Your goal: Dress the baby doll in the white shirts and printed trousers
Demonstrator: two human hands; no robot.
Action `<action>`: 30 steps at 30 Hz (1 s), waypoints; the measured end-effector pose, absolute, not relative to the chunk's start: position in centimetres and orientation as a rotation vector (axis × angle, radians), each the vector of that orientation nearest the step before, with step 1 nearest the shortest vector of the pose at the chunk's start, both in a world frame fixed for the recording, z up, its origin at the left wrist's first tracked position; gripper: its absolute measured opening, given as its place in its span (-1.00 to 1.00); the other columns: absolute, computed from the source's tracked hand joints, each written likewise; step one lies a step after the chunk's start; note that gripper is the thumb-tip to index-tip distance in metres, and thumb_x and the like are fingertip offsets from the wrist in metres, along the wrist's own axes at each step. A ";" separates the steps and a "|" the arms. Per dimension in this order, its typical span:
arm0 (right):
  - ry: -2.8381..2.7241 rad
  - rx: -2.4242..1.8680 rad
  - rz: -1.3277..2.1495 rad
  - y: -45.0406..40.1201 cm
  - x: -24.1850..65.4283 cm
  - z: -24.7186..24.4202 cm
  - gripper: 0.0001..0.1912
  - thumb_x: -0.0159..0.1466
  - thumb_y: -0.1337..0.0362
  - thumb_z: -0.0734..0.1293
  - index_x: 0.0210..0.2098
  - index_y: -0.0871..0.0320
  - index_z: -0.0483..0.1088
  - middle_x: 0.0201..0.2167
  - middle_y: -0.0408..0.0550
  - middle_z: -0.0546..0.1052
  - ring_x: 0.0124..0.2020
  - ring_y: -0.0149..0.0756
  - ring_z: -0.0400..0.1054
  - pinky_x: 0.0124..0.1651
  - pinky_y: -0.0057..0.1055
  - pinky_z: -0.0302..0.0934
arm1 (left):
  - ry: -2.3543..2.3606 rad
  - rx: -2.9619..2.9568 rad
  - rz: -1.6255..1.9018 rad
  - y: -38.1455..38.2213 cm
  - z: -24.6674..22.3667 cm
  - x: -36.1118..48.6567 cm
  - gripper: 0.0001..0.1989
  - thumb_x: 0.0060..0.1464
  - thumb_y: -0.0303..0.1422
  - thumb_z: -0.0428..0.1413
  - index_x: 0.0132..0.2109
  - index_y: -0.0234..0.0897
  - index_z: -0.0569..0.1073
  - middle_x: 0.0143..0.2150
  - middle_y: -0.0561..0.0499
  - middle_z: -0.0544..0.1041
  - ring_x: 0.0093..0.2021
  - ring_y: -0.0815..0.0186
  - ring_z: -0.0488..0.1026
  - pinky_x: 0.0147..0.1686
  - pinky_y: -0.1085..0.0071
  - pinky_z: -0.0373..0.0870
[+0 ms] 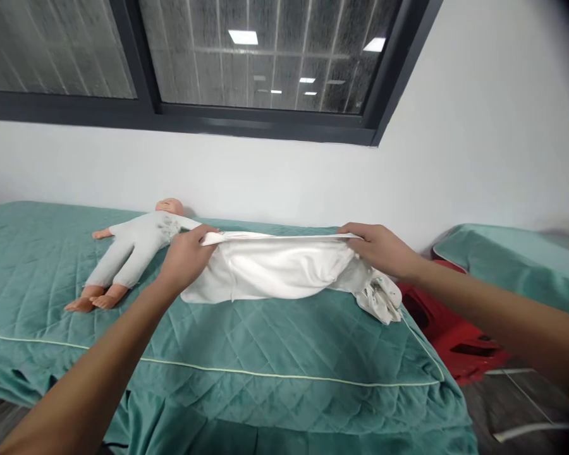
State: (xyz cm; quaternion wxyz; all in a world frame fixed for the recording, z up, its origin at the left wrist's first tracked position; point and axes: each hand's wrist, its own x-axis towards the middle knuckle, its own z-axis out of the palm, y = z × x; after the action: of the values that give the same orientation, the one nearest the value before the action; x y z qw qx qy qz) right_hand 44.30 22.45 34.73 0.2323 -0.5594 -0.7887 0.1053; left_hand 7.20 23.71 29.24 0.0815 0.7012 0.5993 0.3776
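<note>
A white cloth garment (275,265) is stretched sideways over the green quilted bed, its upper edge pulled straight between both hands. My left hand (187,256) pinches its left upper corner, fingers closed. At the other end my right hand (372,245) grips the edge, also closed. A crumpled part with small dark prints (380,297) hangs below my right hand and rests by the bed's right end. The exact kind of garment cannot be made out. To the left, a baby doll (137,243) in a pale suit lies on its back, its arm close behind my left hand.
The green quilted bed cover (265,341) has a pale piping line along its front edge. Right of the bed are a red plastic object (459,344) and another green-covered surface (526,256). A dark-framed window (265,120) is set in the white wall behind.
</note>
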 end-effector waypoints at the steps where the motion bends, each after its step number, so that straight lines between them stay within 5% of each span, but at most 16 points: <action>1: -2.122 -1.569 0.348 22.3 44.9 34.6 -0.68 0.25 0.32 0.14 -0.13 0.08 0.47 -0.23 -0.18 0.58 -0.21 -0.26 0.42 -0.19 -0.42 0.21 | 1.767 2.049 1.127 23.5 29.3 6.9 -0.69 0.13 -0.23 0.01 -0.06 -0.16 0.53 -0.08 0.03 0.61 -0.04 0.17 0.49 -0.01 0.37 0.34; 9: -2.238 -1.751 0.370 25.2 46.2 30.3 -0.67 0.21 0.40 0.14 -0.17 0.14 0.48 -0.14 -0.07 0.57 -0.10 -0.20 0.41 -0.05 -0.38 0.21 | 1.972 2.128 0.344 25.6 28.5 6.6 -0.62 0.07 -0.05 0.06 -0.13 -0.21 0.53 -0.12 -0.08 0.59 -0.12 0.04 0.51 -0.15 0.24 0.39; 13: -2.202 -1.976 -0.022 26.3 42.5 25.3 -0.59 0.26 0.46 0.13 0.06 0.23 0.38 0.06 0.14 0.48 0.02 -0.08 0.35 0.03 -0.26 0.19 | 2.324 2.334 0.289 25.8 23.9 9.9 -0.68 0.19 -0.33 -0.04 0.00 -0.36 0.47 0.02 -0.31 0.50 0.09 -0.12 0.39 0.00 0.00 0.33; 16: -2.435 -1.722 -0.322 25.3 38.1 21.3 -0.56 0.29 0.49 0.11 0.12 0.26 0.33 0.19 0.19 0.37 0.16 -0.04 0.23 0.19 -0.17 0.06 | 2.044 2.388 0.321 24.5 19.6 13.7 -0.64 0.21 -0.51 -0.17 -0.02 -0.46 0.47 0.01 -0.37 0.47 0.09 -0.01 0.39 0.05 0.08 0.33; 20: -2.473 -1.821 -0.143 24.3 33.5 17.6 -0.60 0.36 0.37 0.12 0.13 0.33 0.33 0.22 0.27 0.32 0.28 -0.05 0.11 0.27 -0.22 -0.02 | 1.807 2.417 0.300 23.8 15.6 17.5 -0.65 0.24 -0.45 -0.14 0.02 -0.38 0.47 0.05 -0.21 0.50 0.11 0.20 0.41 0.14 0.35 0.30; 25: -2.345 -2.151 0.031 26.5 31.6 16.6 -0.49 0.41 0.14 0.11 0.12 0.45 0.35 0.11 0.46 0.40 0.18 0.10 0.25 0.21 -0.07 0.03 | 1.849 2.345 0.299 26.8 14.2 18.3 -0.57 0.25 -0.41 -0.13 0.16 -0.55 0.37 0.30 -0.38 0.28 0.34 0.05 0.18 0.29 0.23 0.14; 30: -2.182 -2.423 0.179 30.2 30.9 16.5 -0.19 0.37 -0.05 0.12 0.27 0.63 0.13 0.25 0.70 0.17 0.30 0.29 0.11 0.24 0.02 -0.02 | 1.880 2.263 0.315 30.5 13.9 18.4 -0.54 0.26 -0.32 -0.10 0.18 -0.54 0.35 0.32 -0.38 0.27 0.35 0.05 0.16 0.29 0.20 0.14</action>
State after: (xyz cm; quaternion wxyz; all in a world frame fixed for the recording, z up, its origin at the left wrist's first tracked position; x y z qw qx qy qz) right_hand 30.88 30.20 16.50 -0.0619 -0.7404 -0.6670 0.0546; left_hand 18.38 30.51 13.91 0.0913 0.7616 0.6328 0.1059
